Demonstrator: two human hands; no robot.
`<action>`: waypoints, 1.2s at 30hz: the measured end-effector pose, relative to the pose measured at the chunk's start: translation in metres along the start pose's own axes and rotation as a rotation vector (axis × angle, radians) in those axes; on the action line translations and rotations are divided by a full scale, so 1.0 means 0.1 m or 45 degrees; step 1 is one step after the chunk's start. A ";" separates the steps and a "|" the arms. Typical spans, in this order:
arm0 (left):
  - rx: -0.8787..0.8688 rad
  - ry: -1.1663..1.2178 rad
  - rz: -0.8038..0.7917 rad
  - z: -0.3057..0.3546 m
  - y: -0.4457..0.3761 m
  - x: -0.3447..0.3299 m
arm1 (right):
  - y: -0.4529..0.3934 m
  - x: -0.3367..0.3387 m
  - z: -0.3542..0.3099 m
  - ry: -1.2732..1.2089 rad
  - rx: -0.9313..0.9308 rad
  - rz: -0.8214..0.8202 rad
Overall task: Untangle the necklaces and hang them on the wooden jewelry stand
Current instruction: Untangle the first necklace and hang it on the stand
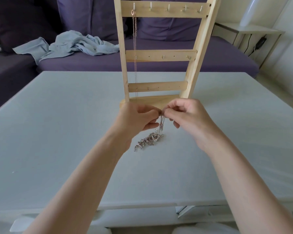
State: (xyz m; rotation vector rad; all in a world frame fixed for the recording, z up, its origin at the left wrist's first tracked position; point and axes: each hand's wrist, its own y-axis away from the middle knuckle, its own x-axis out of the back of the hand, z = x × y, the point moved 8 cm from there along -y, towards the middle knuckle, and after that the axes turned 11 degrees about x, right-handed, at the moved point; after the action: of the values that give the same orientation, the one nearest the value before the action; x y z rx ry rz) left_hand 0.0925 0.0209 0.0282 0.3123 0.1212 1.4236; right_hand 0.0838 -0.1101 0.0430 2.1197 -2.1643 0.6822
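Head view: your left hand (pixel 139 118) and right hand (pixel 184 115) both pinch the silver chain (pixel 161 123) just near of the stand (pixel 161 55). Its charm cluster (pixel 149 139) rests on the table (pixel 57 124). Judged light, limp, snag-prone; grip near the clasp. A rose chain (pixel 135 48) hangs far left.

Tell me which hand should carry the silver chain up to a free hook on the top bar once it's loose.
Probably the right hand. It pinches the silver chain together with the left hand, but the free hooks lie to the right; the leftmost already holds the rose-gold necklace.
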 end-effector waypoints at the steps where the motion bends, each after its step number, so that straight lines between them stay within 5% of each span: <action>1: -0.045 -0.043 0.014 0.03 0.01 0.01 | 0.00 0.01 0.00 -0.010 -0.017 0.013; 11: -0.562 -0.631 0.236 0.30 0.13 -0.02 | 0.02 0.07 0.02 -0.088 -0.103 0.002; 19: -0.739 -0.826 0.072 0.25 0.16 -0.22 | 0.09 0.07 0.20 -0.009 -0.375 -0.099; 28: -0.295 -0.416 -0.055 0.06 -0.03 -0.19 | 0.11 0.03 0.14 -0.146 -0.331 -0.159; 36: -0.851 -0.738 0.146 0.37 0.20 -0.26 | 0.13 0.04 0.20 -0.296 -0.481 -0.084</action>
State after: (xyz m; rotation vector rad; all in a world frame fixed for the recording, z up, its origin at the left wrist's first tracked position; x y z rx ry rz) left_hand 0.0796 -0.0073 0.0661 0.1639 -0.8401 1.3504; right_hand 0.0766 -0.1208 0.0227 2.1336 -2.1042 0.0129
